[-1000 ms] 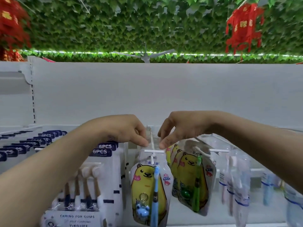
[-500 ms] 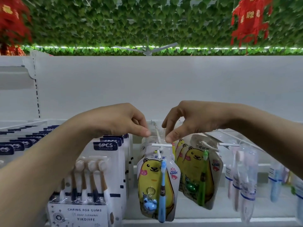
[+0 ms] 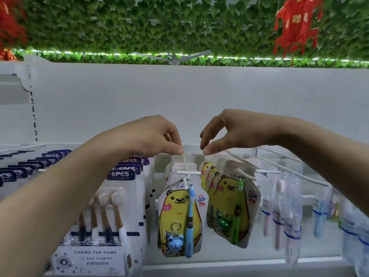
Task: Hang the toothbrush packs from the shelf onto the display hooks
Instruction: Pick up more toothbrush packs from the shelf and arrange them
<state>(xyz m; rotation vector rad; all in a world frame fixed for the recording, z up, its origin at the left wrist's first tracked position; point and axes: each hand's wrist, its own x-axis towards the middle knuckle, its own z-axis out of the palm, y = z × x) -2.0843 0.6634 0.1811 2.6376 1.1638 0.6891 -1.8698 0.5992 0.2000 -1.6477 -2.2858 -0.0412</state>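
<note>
- Watching from the head view: the left hand [image 3: 151, 136] pinches something at the rear of the white hook [image 3: 186, 172], probably a pack's top; I cannot tell.
- The right hand [image 3: 229, 132] hovers just beside it, curled fingertips nearly closed, apparently holding nothing.
- The yellow bear pack [image 3: 179, 216] hangs at the front.
- Best to slide packs back evenly, keeping them level.

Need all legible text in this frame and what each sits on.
"6PCS": dark header of the six-brush pack; packs behind repeat it, blurred.
"CARING FOR GUMS", "YIKOJIFE": that pack's bottom card; the line between is too blurred.
"BABY", "3-12": yellow bear pack with blue brush.
"BABY": bear pack with green brush.
Chinese characters on both bear packs and the red hanging ornament: unreadable.
</note>
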